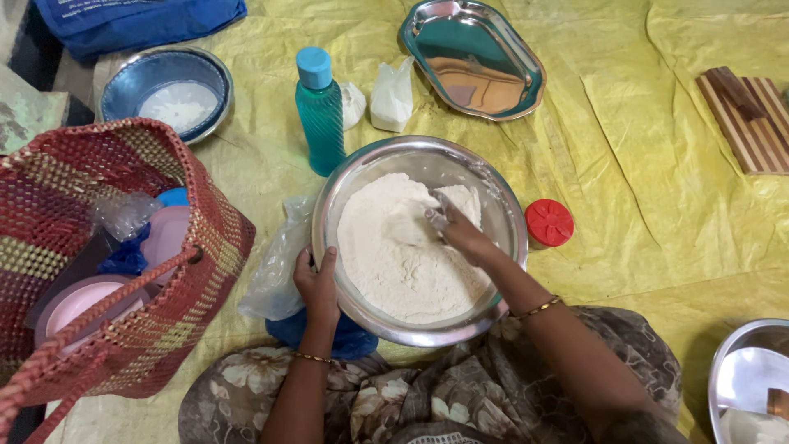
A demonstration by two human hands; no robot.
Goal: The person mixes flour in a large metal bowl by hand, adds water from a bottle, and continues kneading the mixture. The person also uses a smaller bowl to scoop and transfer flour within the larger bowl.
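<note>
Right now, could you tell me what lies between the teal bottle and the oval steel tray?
In the head view, two small white plastic bags lie on the yellow sheet between the teal bottle and the oval steel tray.

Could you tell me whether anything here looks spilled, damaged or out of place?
Nothing stands out: the flour sits inside the steel bowl, the teal bottle stands upright and capped, and no spill shows on the yellow sheet.

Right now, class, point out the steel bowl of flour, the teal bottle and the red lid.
steel bowl (501, 215), head view, bare right rim.
teal bottle (321, 123), head view, ribbed body.
red lid (549, 223), head view, top centre.
</note>
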